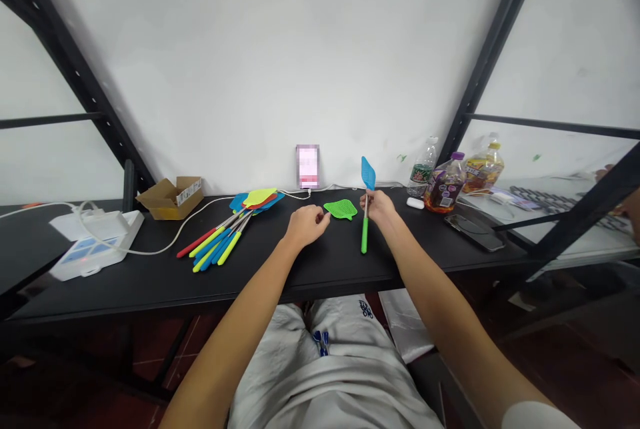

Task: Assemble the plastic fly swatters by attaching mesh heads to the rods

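My right hand (379, 206) is closed around the metal shaft of a fly swatter (366, 212) that stands upright, its blue head (369, 172) up and its green handle down on the black table (150, 276). My left hand (306, 224) is curled, its fingertips at the edge of a loose green swatter head (341, 208) lying flat on the table. To the left lies a pile of several finished fly swatters (233, 229) with red, green, yellow and blue handles.
An open cardboard box (170, 197) and a white power strip (95, 246) with cable sit at the left. A phone (307, 166) leans against the wall. Bottles (445, 186), a dark phone (474, 231) and a keyboard (545, 201) stand at the right. Black rack struts frame both sides.
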Tool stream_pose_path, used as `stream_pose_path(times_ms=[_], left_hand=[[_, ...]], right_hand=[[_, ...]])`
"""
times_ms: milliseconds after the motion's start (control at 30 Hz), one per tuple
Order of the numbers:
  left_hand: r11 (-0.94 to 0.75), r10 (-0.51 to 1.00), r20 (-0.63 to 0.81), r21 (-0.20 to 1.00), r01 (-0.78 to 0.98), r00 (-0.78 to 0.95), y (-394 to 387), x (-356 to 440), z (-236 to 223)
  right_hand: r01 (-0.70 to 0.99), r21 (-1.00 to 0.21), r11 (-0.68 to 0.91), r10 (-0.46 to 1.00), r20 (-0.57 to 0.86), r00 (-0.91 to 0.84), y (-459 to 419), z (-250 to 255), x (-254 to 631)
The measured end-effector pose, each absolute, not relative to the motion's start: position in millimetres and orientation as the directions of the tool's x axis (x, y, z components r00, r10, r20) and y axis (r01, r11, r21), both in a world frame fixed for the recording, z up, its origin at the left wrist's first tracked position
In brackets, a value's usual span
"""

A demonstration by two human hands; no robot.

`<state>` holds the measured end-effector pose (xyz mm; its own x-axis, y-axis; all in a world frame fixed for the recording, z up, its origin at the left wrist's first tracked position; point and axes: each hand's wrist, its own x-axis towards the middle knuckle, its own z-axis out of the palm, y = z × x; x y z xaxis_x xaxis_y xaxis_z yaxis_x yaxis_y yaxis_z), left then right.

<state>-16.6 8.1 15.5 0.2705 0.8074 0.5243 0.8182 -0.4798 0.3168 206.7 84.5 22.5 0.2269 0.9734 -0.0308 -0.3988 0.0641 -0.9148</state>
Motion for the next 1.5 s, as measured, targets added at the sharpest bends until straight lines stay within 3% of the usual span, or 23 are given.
stream_pose_path(times_ms=[67,200,300,433,633,767,1000,1167,1500], left_hand=[[-0.54,0.778,0.538,0.309,0.783,0.325,2,-12,17],[-0.577,0.771,0.535,0.356,0.736,0.345,-2,-6,16],[-0.57,0.796,0.529,0.491,0.659,0.294,1,-3,13],[-0.519,0.851,0.475,0.686,0.51,0.226,7,-1,8],[-0.481,0.877,0.436,0.804,0.351,0.203,12,1,3],[-0.401,0.91,0.358,0.887,0.228,0.207,13,2,5],[-0.26,0.924,0.214,0.959,0.113,0.316,14,1,7],[-0.129,0.962,0.108,0.989,0.069,0.252,21,0,4],[-0.154,0.961,0.132,0.985,0.074,0.244,22,-3,8]], right_hand=[[-0.464,-0.886,0.015,0.967,-0.104,0.231,79,23,195],[-0.468,-0.883,0.049,0.995,0.003,0.099,67,20,176],[-0.408,-0.91,0.071,0.997,0.082,-0.01,60,15,166],[-0.339,-0.94,0.04,0.989,0.085,-0.117,53,10,153],[-0.302,-0.953,0.006,0.973,0.075,-0.217,49,9,145],[-0.279,-0.96,0.003,0.982,0.056,-0.181,47,16,151],[-0.161,-0.968,0.192,0.978,0.202,-0.052,52,16,155],[-0.154,-0.977,0.149,0.984,0.162,-0.079,57,10,158],[-0.135,-0.989,0.057,0.989,0.075,-0.129,54,19,164]])
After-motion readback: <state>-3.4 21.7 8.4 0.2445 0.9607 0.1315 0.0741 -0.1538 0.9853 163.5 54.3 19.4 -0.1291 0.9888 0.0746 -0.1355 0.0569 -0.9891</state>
